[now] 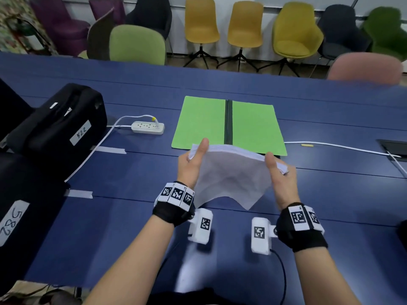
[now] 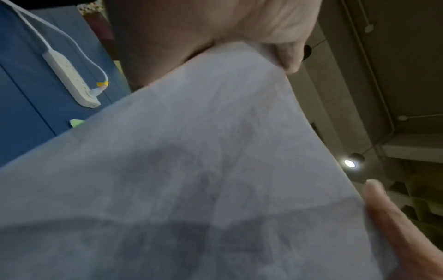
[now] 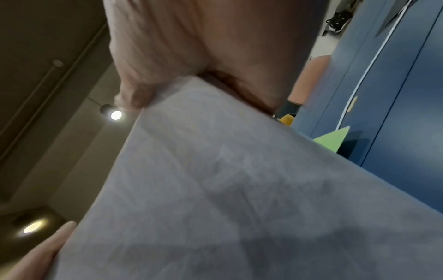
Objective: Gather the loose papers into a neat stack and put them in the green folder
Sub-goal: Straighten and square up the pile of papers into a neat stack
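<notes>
Both hands lifted off table: left hand (image 1: 192, 165) and right hand (image 1: 280, 172) each pinch a top corner of the papers (image 1: 231, 172), thumbs nearside, fingers behind. Stack sags between grips, bottom edge free, above table's near-centre. Folder (image 1: 202, 122) open flat just beyond. Risk: floppy sheets fan or slip; loose lower edge may catch folder's near edge.

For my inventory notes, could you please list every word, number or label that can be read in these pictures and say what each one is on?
"522": handwritten on a white label on the black case at the left of the table.
"582": handwritten on a white label on the nearer black case, read sideways.
Square black-and-white code markers on the wrist bands: patterns, no text.
Papers: no text readable.
</notes>
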{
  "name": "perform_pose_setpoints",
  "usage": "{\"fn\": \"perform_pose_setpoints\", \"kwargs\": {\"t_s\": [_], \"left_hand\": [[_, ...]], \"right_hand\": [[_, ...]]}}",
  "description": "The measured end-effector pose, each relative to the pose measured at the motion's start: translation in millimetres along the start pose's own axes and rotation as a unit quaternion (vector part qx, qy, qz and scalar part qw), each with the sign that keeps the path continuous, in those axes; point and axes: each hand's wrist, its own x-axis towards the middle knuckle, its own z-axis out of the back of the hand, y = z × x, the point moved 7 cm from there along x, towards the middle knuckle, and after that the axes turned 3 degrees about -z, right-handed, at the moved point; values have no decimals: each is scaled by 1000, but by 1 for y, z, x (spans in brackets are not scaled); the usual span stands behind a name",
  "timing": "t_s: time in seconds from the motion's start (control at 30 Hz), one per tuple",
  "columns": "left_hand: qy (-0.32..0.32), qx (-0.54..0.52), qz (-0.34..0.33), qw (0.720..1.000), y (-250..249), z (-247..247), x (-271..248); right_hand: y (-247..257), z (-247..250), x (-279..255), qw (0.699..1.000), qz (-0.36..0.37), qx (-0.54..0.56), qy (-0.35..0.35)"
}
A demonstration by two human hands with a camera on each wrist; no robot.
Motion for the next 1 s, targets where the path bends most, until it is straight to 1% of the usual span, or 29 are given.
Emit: {"fn": "perform_pose_setpoints", "kwargs": {"t_s": [0.07, 0.13, 0.27, 0.33, 0.4, 0.43, 0.53, 0.57, 0.67, 0.73, 0.87, 0.9, 0.97, 1.0], "left_hand": [[-3, -19, 3, 1000, 0, -1, 0], [-2, -17, 4, 1000, 1, -1, 0], [-25, -7, 2, 1000, -3, 2, 8], [-19, -6, 1, 1000, -6, -4, 8], [5, 1, -21, 1000, -12, -13, 5], [11, 11, -36, 999, -15, -17, 4], [6, 15, -82, 996, -29, -20, -1], [2, 7, -102, 995, -37, -19, -2], [4, -4, -154, 988, -52, -14, -5], [14, 2, -159, 987, -49, -7, -6], [77, 38, -133, 987, -26, 4, 0], [91, 51, -125, 987, -23, 3, 1], [96, 70, -121, 986, -22, -1, 4], [94, 79, -126, 984, -24, -3, 5]], "right_hand": [[3, 2, -1, 1000, 8, -7, -23], [4, 0, 0, 1000, 7, -4, -23], [5, -4, -1, 999, 3, -27, 20], [4, -5, -3, 998, 6, -35, 52], [5, -12, -3, 994, 9, -51, 92], [7, -15, -3, 993, 16, -66, 95], [26, -11, 3, 994, 63, -84, 36], [36, -10, 3, 993, 84, -78, 29], [57, -9, -2, 988, 137, -55, 40], [56, -8, -6, 990, 127, -43, 50], [21, -8, -10, 991, 35, -96, 82], [18, -5, -9, 991, 28, -108, 76], [22, 1, -4, 988, 43, -143, 49], [28, 3, 0, 979, 61, -194, 34]]}}
